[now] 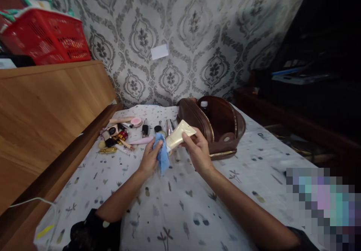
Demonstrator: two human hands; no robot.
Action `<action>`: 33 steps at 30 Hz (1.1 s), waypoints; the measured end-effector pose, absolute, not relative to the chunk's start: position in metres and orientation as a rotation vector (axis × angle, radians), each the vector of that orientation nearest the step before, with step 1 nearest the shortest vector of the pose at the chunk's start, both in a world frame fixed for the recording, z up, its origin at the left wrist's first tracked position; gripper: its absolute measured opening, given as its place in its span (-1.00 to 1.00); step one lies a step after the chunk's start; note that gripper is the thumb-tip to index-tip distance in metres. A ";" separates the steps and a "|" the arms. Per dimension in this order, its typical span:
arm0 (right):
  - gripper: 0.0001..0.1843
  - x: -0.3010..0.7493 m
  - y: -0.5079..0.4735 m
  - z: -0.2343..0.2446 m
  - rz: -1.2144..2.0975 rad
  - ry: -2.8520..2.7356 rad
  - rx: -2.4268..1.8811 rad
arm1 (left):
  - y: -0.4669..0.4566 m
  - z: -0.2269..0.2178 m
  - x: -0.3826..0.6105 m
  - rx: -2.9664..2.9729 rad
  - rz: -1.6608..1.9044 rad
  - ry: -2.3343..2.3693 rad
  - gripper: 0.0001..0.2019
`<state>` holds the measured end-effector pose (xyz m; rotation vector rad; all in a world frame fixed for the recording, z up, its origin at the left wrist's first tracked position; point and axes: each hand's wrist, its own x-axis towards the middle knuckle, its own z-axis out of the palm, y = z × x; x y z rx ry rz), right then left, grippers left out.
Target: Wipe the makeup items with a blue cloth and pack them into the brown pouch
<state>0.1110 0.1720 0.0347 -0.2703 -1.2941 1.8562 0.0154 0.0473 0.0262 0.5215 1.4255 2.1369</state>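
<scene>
My right hand (199, 149) grips a cream-coloured squeeze tube (178, 135) by its flat end, held tilted above the patterned sheet. A blue cloth (161, 155) is pinched in my left hand (149, 155), against the tube's lower end, which the cloth partly hides. Just behind and to the right stands an open brown toiletry bag (194, 113) with a gold zip. A white-capped bottle (204, 105) shows inside it. Left of my hands lie several cosmetics, among them a pink round compact (136, 122), a lilac stick-shaped item (141, 141) and a gold tube (107, 150).
A wooden headboard-like panel (56, 93) borders the sheet on the left, with a red basket (53, 36) on top. Patterned wallpaper (194, 21) rises behind. A thin white cable (36, 199) runs along the lower left. A blurred-out patch (324, 198) covers something at the lower right.
</scene>
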 end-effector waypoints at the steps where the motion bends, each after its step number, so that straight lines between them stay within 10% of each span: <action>1: -0.56 0.111 0.172 0.035 1.879 -1.276 -0.259 | 0.048 0.028 0.016 0.509 2.151 1.416 -0.45; 23: -0.67 0.173 0.232 0.114 1.263 -1.599 -0.220 | 0.107 0.094 0.019 0.988 2.139 1.597 -0.73; 33: -0.81 0.185 0.310 0.147 0.256 -2.204 -0.693 | 0.127 0.087 0.035 2.679 0.779 2.313 -0.52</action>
